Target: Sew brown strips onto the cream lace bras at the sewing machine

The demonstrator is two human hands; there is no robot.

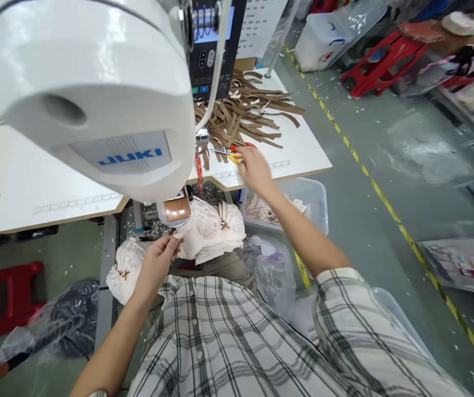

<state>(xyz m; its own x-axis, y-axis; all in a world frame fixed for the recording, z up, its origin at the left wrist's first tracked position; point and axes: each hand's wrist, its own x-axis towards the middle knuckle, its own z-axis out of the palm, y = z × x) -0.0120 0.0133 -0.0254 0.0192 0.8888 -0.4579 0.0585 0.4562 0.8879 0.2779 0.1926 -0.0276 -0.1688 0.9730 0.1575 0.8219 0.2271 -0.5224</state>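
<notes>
Pale lace garments (207, 229) with small brown bows hang below the white sewing machine head (96, 99), in front of the table. My left hand (160, 259) pinches the edge of this lace fabric just under the machine's arm. On the white table, my right hand (253, 165) is closed on the handles of scissors (234, 154), which are red and yellow. The scissor blades point left, toward the needle area. Behind them lies a heap of brown fabric strips (237, 118).
A clear plastic bin (311, 204) with pale pieces stands below the table's right edge. A control panel (214, 49) rises behind the machine head. Red stools (389, 60) stand on the floor at the right back and at the left. Plastic bags lie beside my lap.
</notes>
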